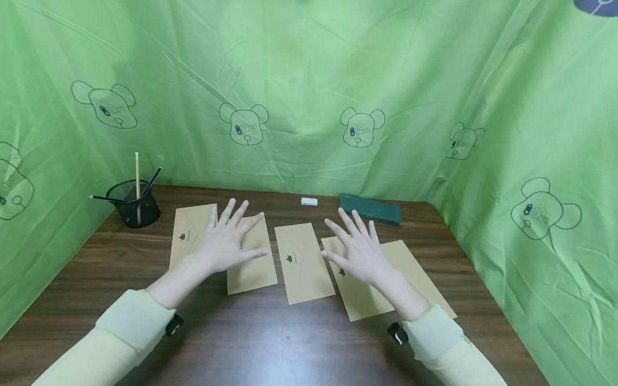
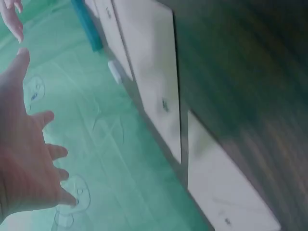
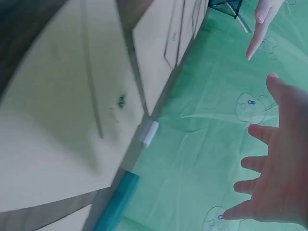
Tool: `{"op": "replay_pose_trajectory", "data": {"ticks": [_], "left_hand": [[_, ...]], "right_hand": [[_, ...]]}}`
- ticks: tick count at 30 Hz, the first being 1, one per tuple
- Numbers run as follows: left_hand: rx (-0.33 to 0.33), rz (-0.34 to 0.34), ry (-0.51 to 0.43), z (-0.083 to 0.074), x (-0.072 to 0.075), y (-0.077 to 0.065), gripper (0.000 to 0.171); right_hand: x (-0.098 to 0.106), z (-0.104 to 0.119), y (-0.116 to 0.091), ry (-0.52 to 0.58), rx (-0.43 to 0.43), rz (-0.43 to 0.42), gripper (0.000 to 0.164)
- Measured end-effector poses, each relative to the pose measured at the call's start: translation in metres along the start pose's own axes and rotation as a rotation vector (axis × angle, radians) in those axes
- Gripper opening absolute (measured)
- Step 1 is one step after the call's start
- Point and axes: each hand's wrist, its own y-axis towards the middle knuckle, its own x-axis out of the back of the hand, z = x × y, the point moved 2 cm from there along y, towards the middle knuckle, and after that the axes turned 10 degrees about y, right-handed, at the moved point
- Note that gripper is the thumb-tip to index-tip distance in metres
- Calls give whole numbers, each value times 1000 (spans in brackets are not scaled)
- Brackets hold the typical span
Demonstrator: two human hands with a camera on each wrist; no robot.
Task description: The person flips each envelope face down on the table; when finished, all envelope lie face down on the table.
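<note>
Both hands are raised above the table with fingers spread and hold nothing. The left hand (image 1: 224,246) is over the two leftmost envelopes and partly covers them in the head view; the wrist view shows the left hand (image 2: 29,159) apart from them. Over the right-hand envelopes (image 1: 369,300) is the right hand (image 1: 362,254), also clear of the tabletop in its own view. Between the hands lies a kraft-paper envelope (image 1: 304,279) with a small black crown print. Several such envelopes form a row, among them the far-left envelope (image 1: 185,228) and the second envelope (image 1: 253,271).
A black mesh pen cup (image 1: 140,214) with a few pencils or pens stands at the back left. Along the back edge lie a small white block (image 1: 309,201), perhaps an eraser, and a dark green case (image 1: 372,209). Green curtains (image 1: 304,64) surround the wooden table (image 1: 270,338).
</note>
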Motion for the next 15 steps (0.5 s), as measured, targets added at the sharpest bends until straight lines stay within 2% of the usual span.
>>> {"op": "replay_pose_trajectory", "data": {"ticks": [8,15], "left_hand": [[-6,0,-16,36,14,0,94],[38,-7,-6,78,20,-2,100]], "right_hand": [[18,24,19,20,62,23,70],[24,57,38,48,150,64,72]]}}
